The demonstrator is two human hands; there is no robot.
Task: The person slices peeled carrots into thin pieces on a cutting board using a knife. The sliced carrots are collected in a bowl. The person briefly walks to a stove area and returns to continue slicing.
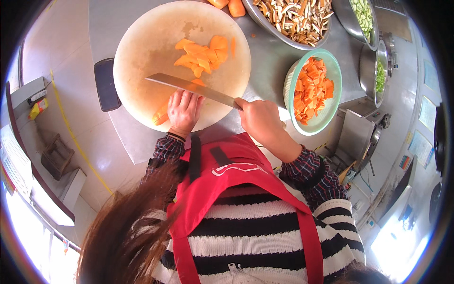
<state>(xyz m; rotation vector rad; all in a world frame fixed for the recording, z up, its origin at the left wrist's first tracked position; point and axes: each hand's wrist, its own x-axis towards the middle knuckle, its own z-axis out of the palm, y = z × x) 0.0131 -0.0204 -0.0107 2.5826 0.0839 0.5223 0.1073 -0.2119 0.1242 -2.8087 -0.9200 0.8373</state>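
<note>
A wide cleaver-like kitchen knife (189, 89) lies slantwise over the round cutting board (137, 61), its handle wrapped in my right hand (265, 124). My left hand (184, 110) presses down with curled fingertips close behind the blade, gripping a peeled carrot (161, 115). Part of that carrot shows left of the hand, and the rest is hidden under the fingers and blade. Beyond the knife, cut carrot slices (203, 54) are heaped on the board. A small orange piece (197, 82) shows at the blade's far side.
Right of the board stands a green plastic basket (289, 85) of chopped carrot. Behind it are metal bowls: one of sliced mushrooms (295, 19), others with green vegetables (363, 16). Whole carrots (235, 7) lie at the far edge. A dark phone (107, 84) rests left of the board.
</note>
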